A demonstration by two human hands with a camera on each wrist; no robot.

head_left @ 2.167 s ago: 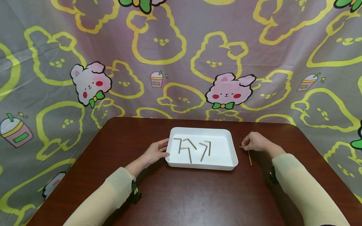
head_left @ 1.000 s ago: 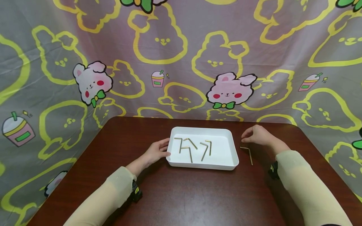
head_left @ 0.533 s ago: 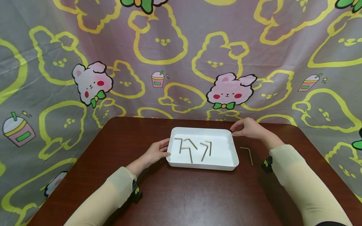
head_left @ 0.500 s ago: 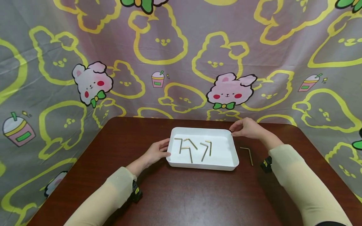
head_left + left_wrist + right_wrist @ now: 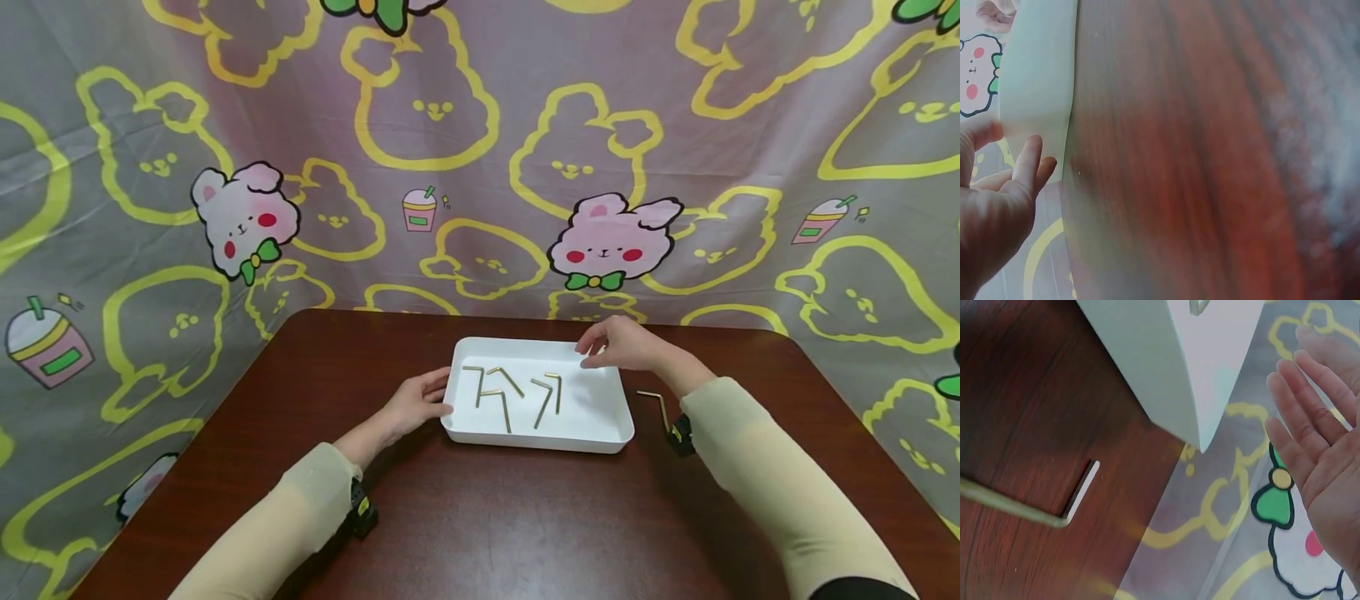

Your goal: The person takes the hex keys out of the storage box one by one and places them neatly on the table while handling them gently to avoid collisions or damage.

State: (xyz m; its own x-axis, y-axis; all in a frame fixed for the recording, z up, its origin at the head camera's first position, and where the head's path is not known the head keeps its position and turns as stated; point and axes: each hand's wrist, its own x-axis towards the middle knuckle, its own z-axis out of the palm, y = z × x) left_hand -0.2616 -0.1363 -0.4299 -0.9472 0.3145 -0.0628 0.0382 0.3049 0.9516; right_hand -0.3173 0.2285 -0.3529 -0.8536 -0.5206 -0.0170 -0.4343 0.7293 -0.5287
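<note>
A white rectangular tray [image 5: 592, 412] holds several brass-coloured L-shaped hex keys [image 5: 505, 412]. My left hand [image 5: 408, 407] rests at the tray's left end, thumb at the front-left corner; in the left wrist view its extended fingers [image 5: 1027, 164] lie against the tray wall [image 5: 1041, 75]. Above the tray's back-right corner is my right hand [image 5: 628, 345]. The right wrist view shows its palm [image 5: 1329, 487] with nothing in it and the fingers spread. One more hex key [image 5: 663, 408] lies on the table right of the tray, below the right wrist.
The dark brown wooden table [image 5: 517, 517] has its far edge just behind the tray. A grey-pink curtain [image 5: 480, 200] with cartoon rabbits hangs behind and on both sides. Black camera units sit under the wrists, the right one [image 5: 681, 435] close to the loose hex key.
My right hand has let go of the hex key right of the tray, risen, and moved left over the tray's back-right corner. The left hand has stayed at the tray.
</note>
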